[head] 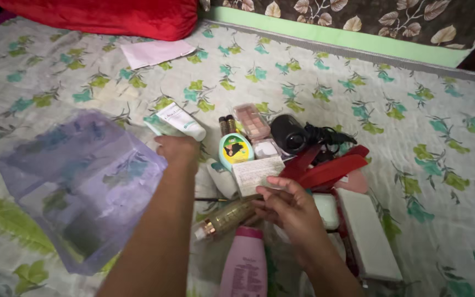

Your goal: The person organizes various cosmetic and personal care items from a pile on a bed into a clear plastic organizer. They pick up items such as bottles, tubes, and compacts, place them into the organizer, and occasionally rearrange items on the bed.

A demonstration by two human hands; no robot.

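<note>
My left hand (178, 149) is closed on a white and green tube (174, 121), lifted over the bed beside a clear purple pouch (78, 181) that lies open on the left. My right hand (290, 206) hovers with fingers apart over the pile, its fingertips touching a white paper slip (255, 173) and a gold-coloured bottle (227, 217). A pink bottle (244, 264) lies just below the right hand.
More items lie on the floral bedsheet (358, 99): a green-lidded round jar (235, 149), a pink palette (251, 121), a black hair dryer (295, 133), red combs (331, 168), a white box (368, 234). A red pillow (105, 16) and white paper (155, 52) lie behind.
</note>
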